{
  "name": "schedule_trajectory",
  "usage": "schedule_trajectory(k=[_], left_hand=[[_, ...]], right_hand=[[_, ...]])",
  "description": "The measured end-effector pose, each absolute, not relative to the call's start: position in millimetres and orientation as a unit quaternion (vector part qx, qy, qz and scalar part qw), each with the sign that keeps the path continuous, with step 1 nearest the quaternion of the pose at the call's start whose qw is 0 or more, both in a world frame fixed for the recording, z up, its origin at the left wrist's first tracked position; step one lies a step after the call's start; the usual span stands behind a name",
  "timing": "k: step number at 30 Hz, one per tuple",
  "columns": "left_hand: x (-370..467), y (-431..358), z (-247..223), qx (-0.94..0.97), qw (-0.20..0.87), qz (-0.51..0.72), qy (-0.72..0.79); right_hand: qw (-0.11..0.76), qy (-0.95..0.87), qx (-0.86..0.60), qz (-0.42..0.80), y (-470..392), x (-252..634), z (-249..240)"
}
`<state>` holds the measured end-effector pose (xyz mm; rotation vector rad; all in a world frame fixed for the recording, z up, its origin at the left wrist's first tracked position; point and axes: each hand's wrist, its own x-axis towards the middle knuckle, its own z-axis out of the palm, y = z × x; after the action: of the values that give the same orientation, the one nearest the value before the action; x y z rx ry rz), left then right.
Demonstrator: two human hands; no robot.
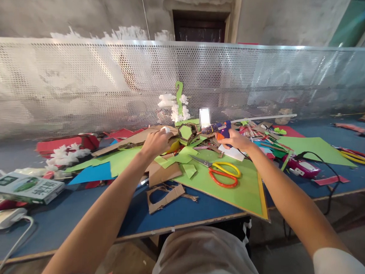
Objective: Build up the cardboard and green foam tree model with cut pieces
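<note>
My right hand (pixel 234 139) is wrapped round a purple and orange glue gun (pixel 223 128), whose front end points left towards a small hexagonal cardboard piece with a green face (pixel 186 132). Just left of that piece is my left hand (pixel 156 142), its fingers bent in, with a bit of white at the fingertips that I cannot make out. Behind the hexagonal piece stands a curved green strip (pixel 179 97) with white tufts (pixel 180 113) around it. Scissors with red and yellow handles (pixel 224 172) lie on a green sheet (pixel 243 195) nearer to me.
Cardboard scraps (pixel 164 198) and a blue sheet (pixel 93 174) lie in front. A green and white box (pixel 26 187) and a white power strip (pixel 4 218) are at left. A pink device (pixel 304 167) with a black cord lies right. Perforated metal (pixel 112 78) runs behind.
</note>
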<state>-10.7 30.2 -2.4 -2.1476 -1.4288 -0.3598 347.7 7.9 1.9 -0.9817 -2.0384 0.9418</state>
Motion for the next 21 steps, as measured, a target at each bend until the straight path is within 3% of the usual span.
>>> schedule_trajectory(k=[6, 12, 16, 21], left_hand=[[-11, 31, -3, -0.802, 0.243, -0.143, -0.527], [-11, 32, -4, -0.795, 0.245, -0.144, -0.536], [-11, 31, -3, -0.796, 0.249, -0.139, -0.535], [-12, 31, -3, -0.797, 0.246, -0.148, -0.531]], right_hand=[[0.329, -0.762, -0.503, 0.241, 38, 366, -15], [0.144, -0.798, -0.582, 0.064, 44, 378, -15], [0.015, -0.769, -0.637, 0.052, 34, 374, -8], [-0.007, -0.771, -0.637, 0.028, 28, 365, -7]])
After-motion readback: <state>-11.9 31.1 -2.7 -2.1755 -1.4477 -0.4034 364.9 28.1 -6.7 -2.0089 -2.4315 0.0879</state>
